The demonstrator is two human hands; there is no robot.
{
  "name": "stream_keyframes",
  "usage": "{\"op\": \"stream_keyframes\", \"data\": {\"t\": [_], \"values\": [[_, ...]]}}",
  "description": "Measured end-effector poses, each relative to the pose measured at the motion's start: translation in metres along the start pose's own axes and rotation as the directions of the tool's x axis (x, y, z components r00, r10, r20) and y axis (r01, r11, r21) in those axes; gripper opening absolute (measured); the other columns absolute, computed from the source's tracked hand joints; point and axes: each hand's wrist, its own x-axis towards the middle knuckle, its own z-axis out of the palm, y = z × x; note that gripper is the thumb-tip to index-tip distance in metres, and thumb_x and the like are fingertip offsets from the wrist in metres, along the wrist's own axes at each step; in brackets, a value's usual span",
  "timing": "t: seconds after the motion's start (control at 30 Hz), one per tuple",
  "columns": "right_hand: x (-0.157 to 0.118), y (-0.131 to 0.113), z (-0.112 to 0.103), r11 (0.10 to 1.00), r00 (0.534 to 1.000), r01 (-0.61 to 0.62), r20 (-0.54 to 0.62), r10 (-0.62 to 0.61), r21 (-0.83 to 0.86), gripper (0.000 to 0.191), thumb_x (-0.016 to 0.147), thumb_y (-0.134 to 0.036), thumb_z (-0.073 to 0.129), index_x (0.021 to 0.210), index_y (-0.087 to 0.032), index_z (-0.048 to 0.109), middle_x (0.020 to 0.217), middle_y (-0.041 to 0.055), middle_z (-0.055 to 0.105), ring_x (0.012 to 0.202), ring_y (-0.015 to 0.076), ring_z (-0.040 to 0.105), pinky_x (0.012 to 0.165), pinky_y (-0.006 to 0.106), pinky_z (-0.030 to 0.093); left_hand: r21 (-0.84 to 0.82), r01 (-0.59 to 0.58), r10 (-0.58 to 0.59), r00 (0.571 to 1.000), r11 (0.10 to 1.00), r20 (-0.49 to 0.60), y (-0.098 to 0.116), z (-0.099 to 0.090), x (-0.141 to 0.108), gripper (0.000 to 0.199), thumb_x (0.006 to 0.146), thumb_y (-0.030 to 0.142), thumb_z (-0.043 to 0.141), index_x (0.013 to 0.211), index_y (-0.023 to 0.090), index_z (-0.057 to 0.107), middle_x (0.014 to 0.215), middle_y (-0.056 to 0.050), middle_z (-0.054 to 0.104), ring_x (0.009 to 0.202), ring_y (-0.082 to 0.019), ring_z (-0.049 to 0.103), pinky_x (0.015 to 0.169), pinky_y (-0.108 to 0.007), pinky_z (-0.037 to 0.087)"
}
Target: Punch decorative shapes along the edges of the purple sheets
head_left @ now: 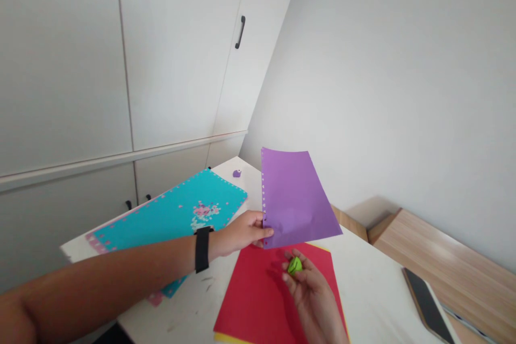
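Observation:
My left hand [245, 234] pinches the lower left edge of a purple sheet of paper [298, 199], holding it raised and tilted above the table. A row of small punched holes runs down the sheet's left edge. In the fingers of my right hand [314, 290] is a small green craft punch [294, 266], just below the purple sheet and apart from it. Under my right hand lies a red sheet [250, 301], with yellow paper showing at its edges. To the left, a teal sheet [161, 217] with holes along its borders carries a scatter of small paper cutouts [205, 209].
A small purple punch [237, 173] sits at the white table's [366, 279] far corner. Pink paper [94, 242] shows beneath the teal sheet. A dark phone-like object [427, 303] rests at the right, beside a wooden surface [451, 247]. White cupboards [181, 54] stand behind the table.

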Motion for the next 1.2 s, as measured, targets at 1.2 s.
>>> {"op": "stream_keyframes", "data": {"t": [1.2], "values": [[-0.002,0.006,0.000,0.961,0.960,0.076,-0.240,-0.142,-0.267,0.047,0.076,-0.059,0.082,0.081,-0.021,0.055,0.065,-0.0054,0.058,0.046,0.0065,0.048,0.037,0.015,0.028,0.750,-0.268,0.346,0.937,0.605,0.056,0.010,0.019,-0.036,0.019,0.090,0.036,0.069,0.085,0.020,0.061,0.078,-0.002,0.066,0.070,-0.018,0.061,0.064,-0.026,0.041]]}}
